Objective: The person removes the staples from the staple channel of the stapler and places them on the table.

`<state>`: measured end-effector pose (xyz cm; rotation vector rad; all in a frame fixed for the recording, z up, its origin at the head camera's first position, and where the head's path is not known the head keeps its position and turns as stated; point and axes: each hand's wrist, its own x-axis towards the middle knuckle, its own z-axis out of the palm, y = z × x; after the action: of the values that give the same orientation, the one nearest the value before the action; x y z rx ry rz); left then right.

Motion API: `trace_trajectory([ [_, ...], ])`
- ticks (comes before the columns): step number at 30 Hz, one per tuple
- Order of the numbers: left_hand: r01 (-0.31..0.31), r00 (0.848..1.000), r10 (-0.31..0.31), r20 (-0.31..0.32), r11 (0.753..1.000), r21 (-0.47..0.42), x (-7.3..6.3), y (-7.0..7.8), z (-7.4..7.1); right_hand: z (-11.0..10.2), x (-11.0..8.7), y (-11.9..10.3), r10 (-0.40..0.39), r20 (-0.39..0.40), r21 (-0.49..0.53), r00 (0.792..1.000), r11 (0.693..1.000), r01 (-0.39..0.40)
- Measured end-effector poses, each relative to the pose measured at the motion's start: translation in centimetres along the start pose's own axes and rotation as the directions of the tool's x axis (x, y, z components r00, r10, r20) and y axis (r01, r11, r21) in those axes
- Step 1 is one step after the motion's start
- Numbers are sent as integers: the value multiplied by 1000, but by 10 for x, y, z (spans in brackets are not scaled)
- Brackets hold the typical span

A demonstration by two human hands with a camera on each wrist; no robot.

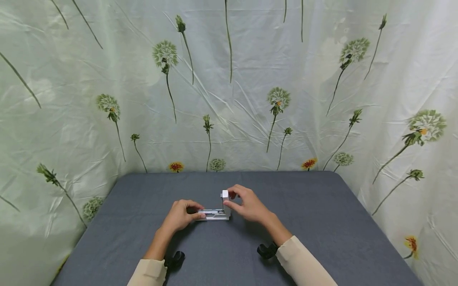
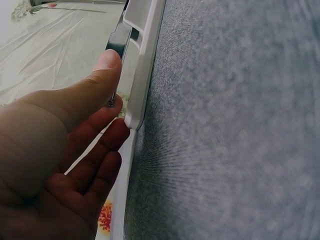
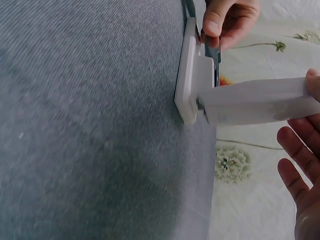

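Note:
A white stapler (image 1: 218, 217) lies on the dark cloth, opened wide, its top arm (image 3: 260, 102) raised roughly upright from the hinge at the right end. My left hand (image 1: 180, 216) is at the other end. In the left wrist view its thumb and index finger pinch the tip of the metal staple magazine (image 2: 118, 40), just above the white base (image 2: 145, 65). My right hand (image 1: 250, 204) pinches the free end of the raised arm between thumb and fingers. In the right wrist view, its lower fingers (image 3: 295, 182) extend loosely away from the arm.
A grey-blue cloth (image 1: 304, 222) covers the table under both hands. Behind it hangs a pale curtain (image 1: 243, 119) printed with dandelions. Black straps (image 1: 267, 251) sit at both wrists, beside cream sleeves (image 1: 302, 262).

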<state>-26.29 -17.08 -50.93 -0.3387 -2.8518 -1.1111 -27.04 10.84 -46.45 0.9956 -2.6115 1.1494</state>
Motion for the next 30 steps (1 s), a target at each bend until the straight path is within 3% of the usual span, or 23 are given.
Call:
trace_trajectory([
  [8, -3, 1000, 3, -9, 1000, 17, -1, 1, 2, -9, -10, 6, 15, -4, 22, 1000, 1000, -15],
  [23, 1, 1000, 0, -12, 1000, 24, -1, -1, 1, -20, -34, 26, 23, -55, -32, 998, 999, -25],
  [30, -14, 1000, 14, -23, 1000, 21, -1, 0, 4, -25, -45, 34, 32, -27, -47, 999, 998, -33],
])
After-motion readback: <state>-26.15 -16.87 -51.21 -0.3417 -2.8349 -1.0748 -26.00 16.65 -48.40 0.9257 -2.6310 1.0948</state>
